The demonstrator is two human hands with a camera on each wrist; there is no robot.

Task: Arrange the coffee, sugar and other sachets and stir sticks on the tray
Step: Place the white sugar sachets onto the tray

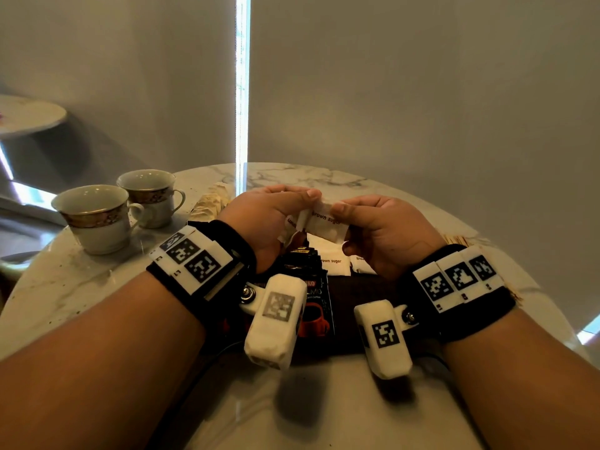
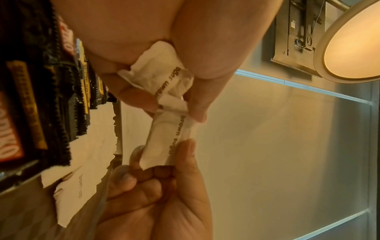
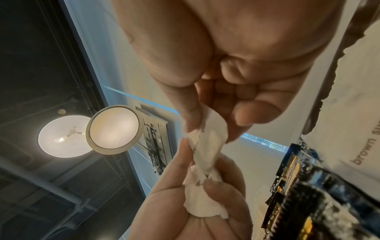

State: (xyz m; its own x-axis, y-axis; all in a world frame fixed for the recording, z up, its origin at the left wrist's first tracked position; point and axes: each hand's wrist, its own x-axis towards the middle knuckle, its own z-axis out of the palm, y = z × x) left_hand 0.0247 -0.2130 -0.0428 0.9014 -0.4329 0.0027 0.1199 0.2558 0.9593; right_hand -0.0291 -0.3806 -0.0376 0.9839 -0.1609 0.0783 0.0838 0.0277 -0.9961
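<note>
Above a dark tray [image 1: 363,297], both hands hold white brown sugar sachets [image 1: 324,222]. My left hand [image 1: 300,209] grips a small bunch of them [image 2: 164,74]. My right hand [image 1: 344,224] pinches the end of one sachet [image 2: 174,138] between thumb and fingers; the left thumb and finger still pinch its other end. On the tray lie a row of black coffee sachets [image 1: 308,280] and more brown sugar sachets [image 1: 334,263]. In the right wrist view the pinched sachet [image 3: 209,142] runs from my right fingers down into the left hand's bunch [image 3: 201,204].
Two gold-banded cups [image 1: 97,216] stand on the round marble table [image 1: 81,287] at the left. Beige sachets [image 1: 211,203] lie behind my left hand. Thin wooden sticks [image 1: 461,238] lie past my right wrist. A wall rises close behind the table.
</note>
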